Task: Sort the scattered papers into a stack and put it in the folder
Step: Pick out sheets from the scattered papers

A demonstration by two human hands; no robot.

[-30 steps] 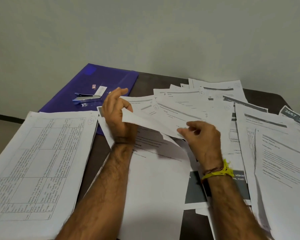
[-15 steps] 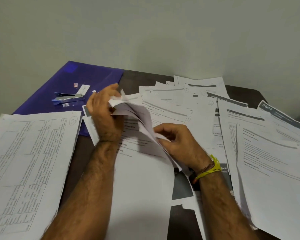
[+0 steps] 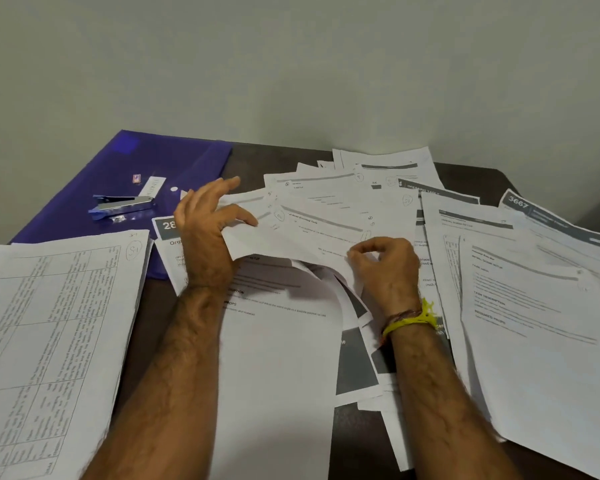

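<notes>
White printed papers (image 3: 534, 306) lie scattered over the dark table, fanned from the centre to the right. My left hand (image 3: 205, 233) pinches the left edge of a lifted sheet (image 3: 302, 237) between thumb and fingers. My right hand (image 3: 385, 268) pinches the same sheet's near edge at the middle. Under the lifted sheet lies a long page (image 3: 274, 358) with more sheets beneath. A sheet with a table grid (image 3: 49, 334) lies at the left. The purple folder (image 3: 174, 161) lies flat at the back left.
A metal stapler (image 3: 122, 206) and a small staple box (image 3: 137, 177) rest on the folder. A pale wall stands right behind the table. The dark tabletop (image 3: 357, 445) shows between the papers near the front edge.
The sheet that was bent up and curled between my hands half a second ago has come back down flatter. My right hand moved right along its near edge.
</notes>
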